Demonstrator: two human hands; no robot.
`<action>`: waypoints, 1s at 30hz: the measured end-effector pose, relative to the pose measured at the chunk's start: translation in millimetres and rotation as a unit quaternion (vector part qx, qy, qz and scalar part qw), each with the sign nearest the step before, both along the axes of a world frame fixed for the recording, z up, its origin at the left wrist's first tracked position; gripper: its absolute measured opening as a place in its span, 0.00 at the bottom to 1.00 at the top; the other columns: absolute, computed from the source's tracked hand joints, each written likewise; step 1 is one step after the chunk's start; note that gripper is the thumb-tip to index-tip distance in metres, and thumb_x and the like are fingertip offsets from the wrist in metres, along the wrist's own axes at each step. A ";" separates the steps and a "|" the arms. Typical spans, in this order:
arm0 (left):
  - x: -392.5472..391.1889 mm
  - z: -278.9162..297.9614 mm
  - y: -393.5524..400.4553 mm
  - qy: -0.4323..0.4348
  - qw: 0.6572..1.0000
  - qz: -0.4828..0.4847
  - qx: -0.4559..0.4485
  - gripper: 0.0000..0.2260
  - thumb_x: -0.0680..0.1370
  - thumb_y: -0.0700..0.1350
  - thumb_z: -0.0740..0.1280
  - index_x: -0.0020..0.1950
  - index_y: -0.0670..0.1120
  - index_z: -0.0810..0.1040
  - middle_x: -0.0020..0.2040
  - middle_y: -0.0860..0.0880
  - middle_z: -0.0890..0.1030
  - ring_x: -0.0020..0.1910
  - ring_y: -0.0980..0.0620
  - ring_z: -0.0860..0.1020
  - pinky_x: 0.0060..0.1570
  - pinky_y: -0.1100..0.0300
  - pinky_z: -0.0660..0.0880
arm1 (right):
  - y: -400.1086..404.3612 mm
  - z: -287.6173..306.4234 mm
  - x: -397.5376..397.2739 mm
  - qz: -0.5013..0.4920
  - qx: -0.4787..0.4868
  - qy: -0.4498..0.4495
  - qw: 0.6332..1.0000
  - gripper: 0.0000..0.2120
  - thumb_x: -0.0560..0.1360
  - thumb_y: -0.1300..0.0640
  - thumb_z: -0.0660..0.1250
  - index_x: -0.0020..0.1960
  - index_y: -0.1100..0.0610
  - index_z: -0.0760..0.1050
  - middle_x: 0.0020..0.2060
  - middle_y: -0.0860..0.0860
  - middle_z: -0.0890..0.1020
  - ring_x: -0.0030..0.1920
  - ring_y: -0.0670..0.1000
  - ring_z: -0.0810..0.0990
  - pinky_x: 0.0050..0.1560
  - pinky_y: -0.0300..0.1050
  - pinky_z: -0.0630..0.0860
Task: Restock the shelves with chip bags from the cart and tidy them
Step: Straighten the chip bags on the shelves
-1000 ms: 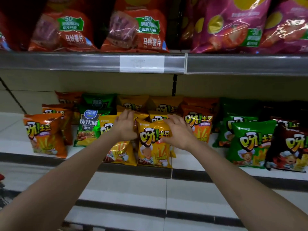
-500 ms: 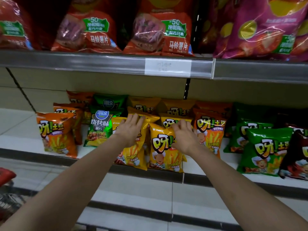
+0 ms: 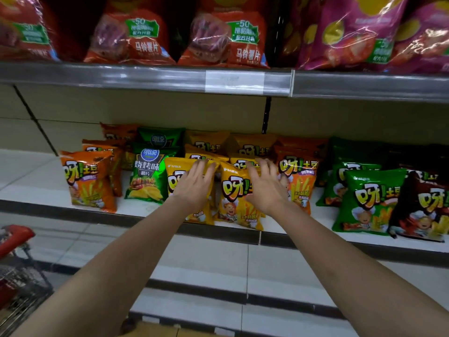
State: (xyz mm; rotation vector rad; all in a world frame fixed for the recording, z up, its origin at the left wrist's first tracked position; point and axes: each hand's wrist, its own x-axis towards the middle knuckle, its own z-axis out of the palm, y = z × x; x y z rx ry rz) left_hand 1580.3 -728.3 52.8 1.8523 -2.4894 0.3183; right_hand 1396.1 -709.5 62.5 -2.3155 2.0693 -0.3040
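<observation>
Bottom left, nearest the camera, a red-handled wire shopping cart (image 3: 17,276) shows in part; its contents cannot be made out; two bare forearms reach up from the lower edge toward the lower shelf (image 3: 303,234), a white board with a dark front edge.

Left hand (image 3: 194,186) lies flat, fingers straight and together, on the face of the left yellow chip bag (image 3: 176,175) standing at the shelf front; right hand (image 3: 266,188) has fingers spread and relaxed, over the right side of the right yellow chip bag (image 3: 232,193); whether it touches the bag or hangs just off it cannot be told; neither hand curls round anything.

The two yellow bags stand upright, side by side and touching; to their left a green barbecue chip bag (image 3: 147,176), then an orange chip bag (image 3: 86,181) at the row's left end; to their right an orange-red chip bag (image 3: 297,178), a green chip bag (image 3: 369,200), and a dark brown chip bag (image 3: 422,207) at the frame edge.

Behind these, further yellow, orange and green bags stand in back rows against the beige rear panel (image 3: 145,108).

Above, the upper shelf (image 3: 121,76) has a grey metal price rail with a blank label holder (image 3: 234,81); on it stand large red potato chip bags (image 3: 136,37) to the left and magenta chip bags (image 3: 352,32) to the right.
</observation>
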 end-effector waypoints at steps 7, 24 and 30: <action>50.9 16.2 24.4 0.037 0.995 0.078 0.042 0.38 0.75 0.53 0.70 0.77 0.44 0.52 0.75 0.41 0.55 0.74 0.41 0.56 0.67 0.46 0.65 | 15.9 21.5 52.7 0.108 0.027 -0.044 0.993 0.35 0.75 0.49 0.69 0.76 0.53 0.55 0.76 0.52 0.52 0.76 0.56 0.50 0.71 0.57 0.61; 282.8 18.6 -42.4 0.013 0.984 0.172 0.053 0.43 0.76 0.53 0.68 0.78 0.39 0.42 0.79 0.42 0.43 0.78 0.45 0.42 0.76 0.46 0.45 | -55.7 21.1 269.7 0.253 0.061 -0.079 0.962 0.31 0.77 0.50 0.67 0.76 0.55 0.59 0.74 0.52 0.57 0.74 0.54 0.58 0.71 0.48 0.62; 323.4 20.8 -89.6 -0.089 0.976 0.146 0.137 0.54 0.72 0.60 0.72 0.77 0.39 0.35 0.79 0.41 0.40 0.78 0.44 0.40 0.74 0.45 0.41 | -86.2 15.2 292.7 0.225 0.064 -0.105 0.967 0.28 0.78 0.51 0.66 0.74 0.55 0.62 0.74 0.50 0.58 0.73 0.52 0.61 0.70 0.48 0.65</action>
